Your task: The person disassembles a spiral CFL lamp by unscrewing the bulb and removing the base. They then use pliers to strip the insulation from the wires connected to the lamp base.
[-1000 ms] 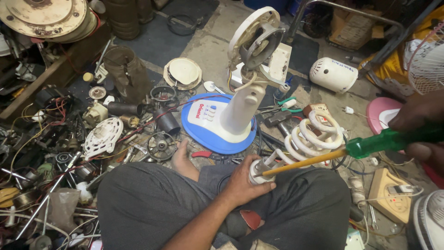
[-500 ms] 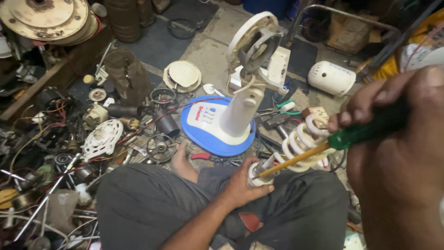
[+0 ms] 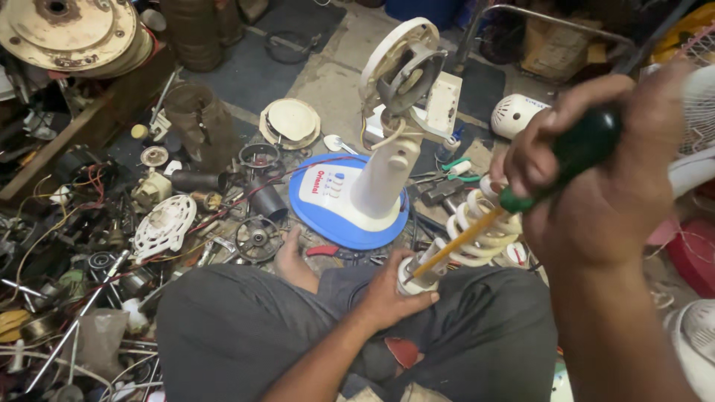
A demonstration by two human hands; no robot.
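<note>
the left hand [image 3: 387, 298] grips the lamp base [image 3: 414, 277] on the lap above the floor [image 3: 328, 74], the right hand [image 3: 596, 186] is closed around the screwdriver [image 3: 514, 205], whose tip may slip and stab the left fingers [image 3: 417, 301] or crack the spiral tube [image 3: 484, 223].

Dark grey trousers [image 3: 246, 327] (bare forearms)
</note>
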